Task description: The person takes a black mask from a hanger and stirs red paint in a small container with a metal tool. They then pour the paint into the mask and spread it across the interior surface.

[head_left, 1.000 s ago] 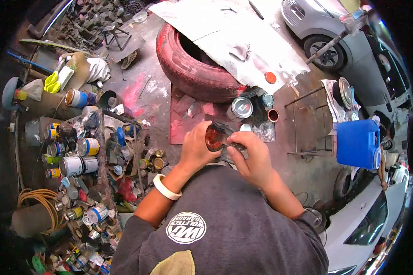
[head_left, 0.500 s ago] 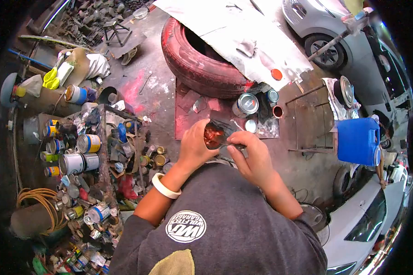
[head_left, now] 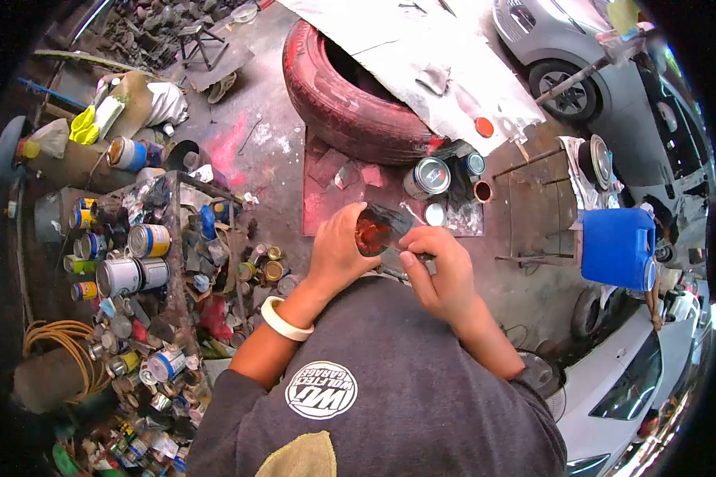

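Note:
My left hand [head_left: 340, 248] is wrapped round a small cup [head_left: 371, 233] with a dark red inside, its opening tilted toward me. A flat dark tool, perhaps a scraper [head_left: 391, 220], reaches over the cup's rim, and my right hand [head_left: 440, 268] pinches its handle end. Just beyond my hands, a closed paint can [head_left: 428, 176], a smaller can [head_left: 475, 164], a white-topped container [head_left: 434, 214] and a little pot of dark red [head_left: 483, 191] stand on a red-stained board [head_left: 314, 203].
A reddish tire [head_left: 350, 111] lies ahead, partly under a white sheet [head_left: 461, 71] bearing a red lid [head_left: 484, 126]. Paint cans [head_left: 119, 277] crowd a cluttered rack at left. To the right are a metal frame, a blue jerrycan [head_left: 617, 248] and parked cars [head_left: 612, 378].
The view has shifted slightly. The cup's opening has turned a little in my left hand, and the tool in my right hand has changed angle over it.

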`<state>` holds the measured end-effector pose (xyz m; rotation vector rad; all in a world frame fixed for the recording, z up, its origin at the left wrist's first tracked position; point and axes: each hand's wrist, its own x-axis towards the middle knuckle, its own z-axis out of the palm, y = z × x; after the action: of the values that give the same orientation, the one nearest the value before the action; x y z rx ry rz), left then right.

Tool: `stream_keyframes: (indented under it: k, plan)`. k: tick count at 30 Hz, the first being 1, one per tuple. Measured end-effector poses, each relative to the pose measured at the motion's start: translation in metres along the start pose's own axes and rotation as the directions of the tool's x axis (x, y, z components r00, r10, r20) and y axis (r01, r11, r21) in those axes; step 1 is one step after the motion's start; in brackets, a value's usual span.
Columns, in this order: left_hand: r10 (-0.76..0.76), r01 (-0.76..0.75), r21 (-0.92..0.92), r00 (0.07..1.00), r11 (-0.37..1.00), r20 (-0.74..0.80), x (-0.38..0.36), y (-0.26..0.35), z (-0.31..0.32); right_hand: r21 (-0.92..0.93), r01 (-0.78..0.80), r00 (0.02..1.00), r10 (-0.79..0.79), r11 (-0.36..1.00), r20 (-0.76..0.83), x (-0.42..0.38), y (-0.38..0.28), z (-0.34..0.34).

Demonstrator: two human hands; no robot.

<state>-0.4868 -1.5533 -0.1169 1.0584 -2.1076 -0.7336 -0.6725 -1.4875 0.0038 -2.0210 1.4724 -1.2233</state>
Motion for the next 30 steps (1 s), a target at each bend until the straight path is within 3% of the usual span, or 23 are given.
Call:
stream_keyframes:
  k: [14, 23, 30]
  plan:
    - [-0.012, 0.012, -0.021, 1.0, 1.0, 0.007, 0.005, -0.001, 0.008, 0.051, -0.072, 0.997, 0.07, 0.996, 0.041, 0.009, 0.003, -0.006]
    - [-0.009, 0.009, -0.016, 1.0, 1.0, 0.025, 0.008, 0.001, 0.01, 0.064, -0.02, 0.999, 0.022, 0.998, -0.041, 0.006, 0.008, -0.01]
    - [-0.015, 0.016, -0.021, 0.999, 1.0, 0.036, 0.01, 0.0, 0.011, 0.038, 0.009, 1.0, -0.009, 0.999, 0.0, 0.009, 0.017, -0.005]
